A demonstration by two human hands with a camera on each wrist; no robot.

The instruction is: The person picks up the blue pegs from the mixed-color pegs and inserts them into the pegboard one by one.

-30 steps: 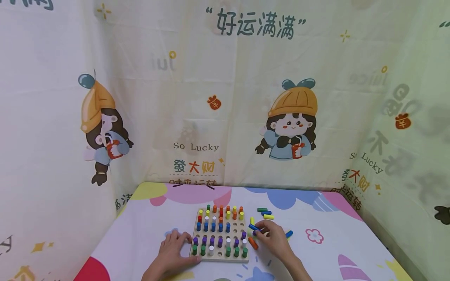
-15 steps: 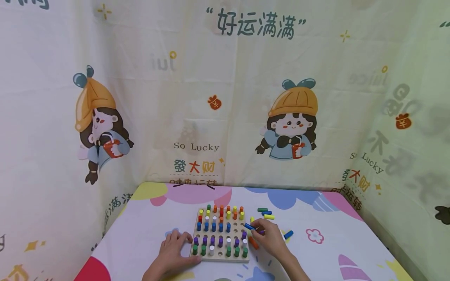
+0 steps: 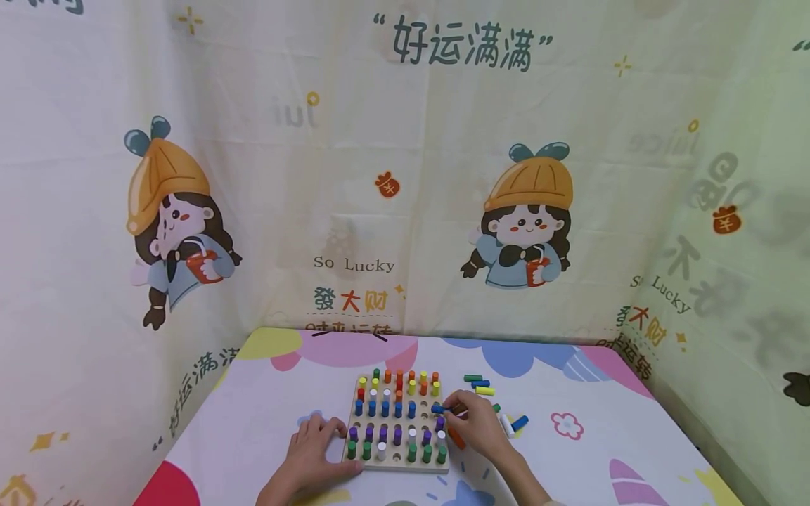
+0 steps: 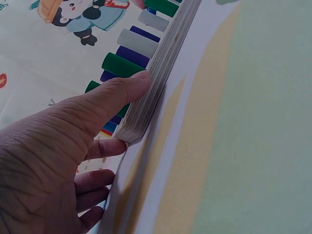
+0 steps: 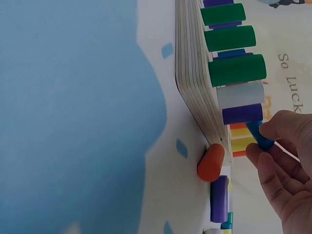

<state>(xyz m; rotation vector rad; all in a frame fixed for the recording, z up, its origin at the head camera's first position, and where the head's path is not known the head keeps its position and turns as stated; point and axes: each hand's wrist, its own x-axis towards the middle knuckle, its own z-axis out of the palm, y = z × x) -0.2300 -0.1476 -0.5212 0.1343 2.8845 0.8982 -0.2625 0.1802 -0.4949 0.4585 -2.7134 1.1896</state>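
Observation:
A wooden pegboard point(image 3: 395, 460) stands on the table, holding rows of coloured pegs. My left hand point(image 3: 310, 453) holds its near left corner, thumb along the front edge and index finger at the left side; the left wrist view shows the thumb point(image 4: 117, 92) lying on the layered wood. Between thumb and fingers my right hand point(image 3: 477, 422) pinches a blue peg point(image 5: 261, 134). In the head view this peg is tilted, its free end overlapping the board's right edge, level with the row of blue pegs point(image 3: 385, 409). Several holes there are bare.
Beside the board's right edge lies an orange peg point(image 5: 211, 163), with a purple peg point(image 5: 219, 199) near it. Green point(image 3: 472, 378), blue point(image 3: 520, 423), yellow point(image 3: 484, 391) and white point(image 3: 506, 425) pegs lie loose farther right. A printed curtain point(image 3: 430, 211) hangs behind the table.
The right hand has moved slightly left with the blue peg, bringing its end over the board's right edge. The left hand keeps its hold on the corner.

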